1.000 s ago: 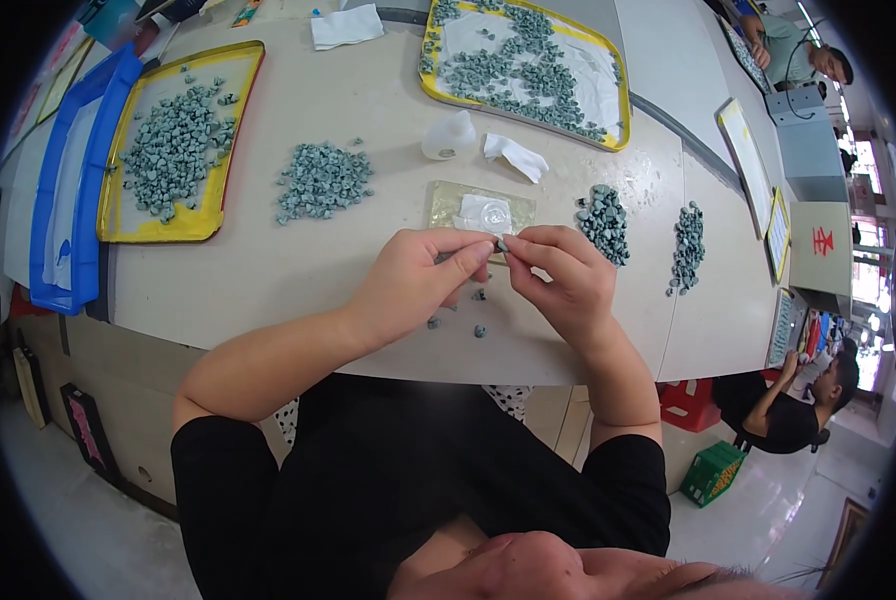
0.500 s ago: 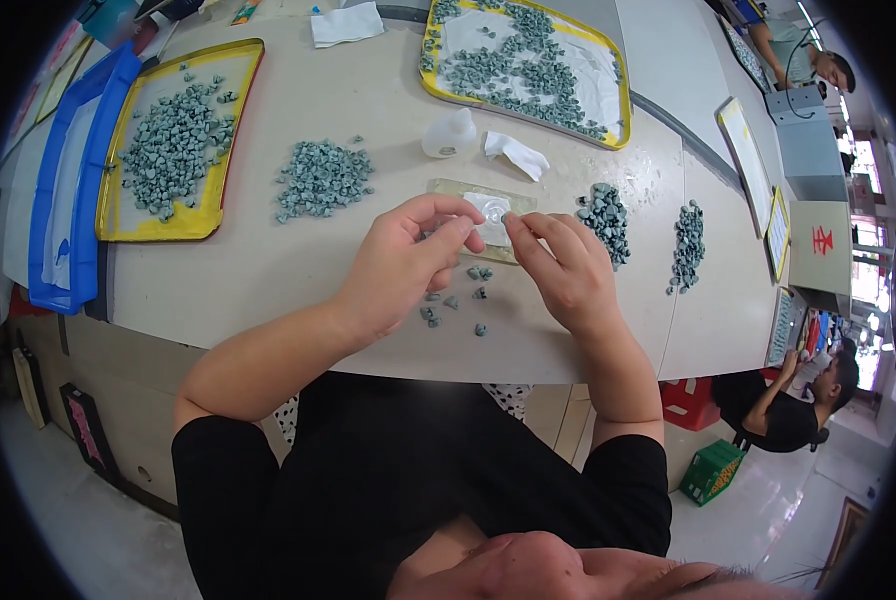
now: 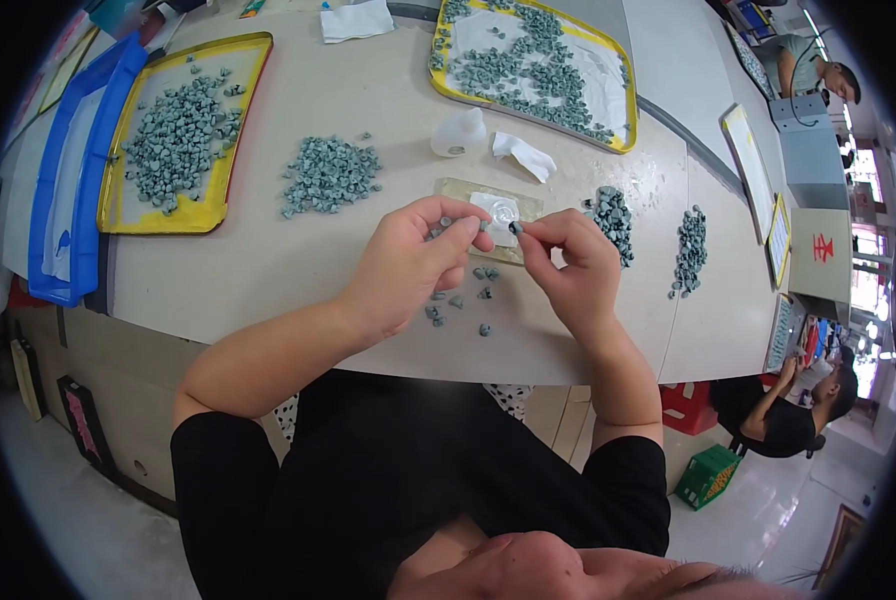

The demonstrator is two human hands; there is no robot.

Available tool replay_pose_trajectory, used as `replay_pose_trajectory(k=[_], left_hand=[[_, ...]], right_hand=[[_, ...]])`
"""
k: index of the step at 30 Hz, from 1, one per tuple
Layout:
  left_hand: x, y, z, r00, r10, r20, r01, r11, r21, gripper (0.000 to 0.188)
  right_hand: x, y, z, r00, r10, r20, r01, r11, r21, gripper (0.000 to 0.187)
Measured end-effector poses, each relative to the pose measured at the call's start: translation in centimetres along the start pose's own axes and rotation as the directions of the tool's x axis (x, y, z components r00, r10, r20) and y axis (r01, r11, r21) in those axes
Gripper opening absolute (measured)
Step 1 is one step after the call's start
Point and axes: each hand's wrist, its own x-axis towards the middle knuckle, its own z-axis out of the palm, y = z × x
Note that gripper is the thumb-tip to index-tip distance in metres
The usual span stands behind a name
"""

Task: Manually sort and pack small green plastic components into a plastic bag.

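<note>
Between finger and thumb, my right hand (image 3: 575, 258) pinches a small dark grey-green piece (image 3: 515, 228). My left hand (image 3: 418, 258) is curled closed, with a similar small grey-green piece (image 3: 483, 226) showing at its fingertips; more may lie inside its fingers. Both hands hover at a flat, pale board (image 3: 531, 207) that bears a white sheet with a clear round patch (image 3: 505, 212). Several loose grey-green pieces (image 3: 455, 301) lie on the table between my forearms. Just right of the right hand is a pile of darker pieces (image 3: 613, 225).
Left of my hands lies a heap of pieces (image 3: 330, 177). Yellow-rimmed trays of pieces stand at the left (image 3: 218, 205) and back (image 3: 629, 100), beside a blue bin (image 3: 58, 290). A white bottle (image 3: 458, 133) and folded tissue (image 3: 525, 157) sit beyond the board. Another pile (image 3: 689, 252) lies farther right.
My right hand has shifted slightly right and toward me, and the dark piece now shows in its pinch. A piece is now visible at my left fingertips. The whole view has shifted slightly.
</note>
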Motion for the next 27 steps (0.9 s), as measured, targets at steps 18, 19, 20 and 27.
replay_pose_trajectory(k=[18,19,20,27], left_hand=[[-0.1,-0.6,1.1,0.979,-0.197,0.042,0.196,0.98,0.038,0.023],[-0.1,-0.6,1.0,0.977,-0.209,0.042,0.207,0.977,0.042,0.024],[-0.2,-0.7,0.9,0.977,-0.209,0.041,0.208,0.977,0.042,0.024],[0.0,-0.8,0.8,0.978,-0.199,0.064,0.195,0.978,0.071,0.026]], right_hand=[[-0.6,-0.3,0.9,0.943,-0.289,-0.165,0.283,0.957,-0.055,0.02],[-0.5,-0.2,0.9,0.923,-0.352,-0.157,0.343,0.935,-0.086,0.021],[-0.4,-0.1,1.0,0.898,-0.414,-0.147,0.4,0.909,-0.116,0.023],[-0.3,0.4,0.9,0.859,-0.508,-0.064,0.494,0.856,-0.154,0.026]])
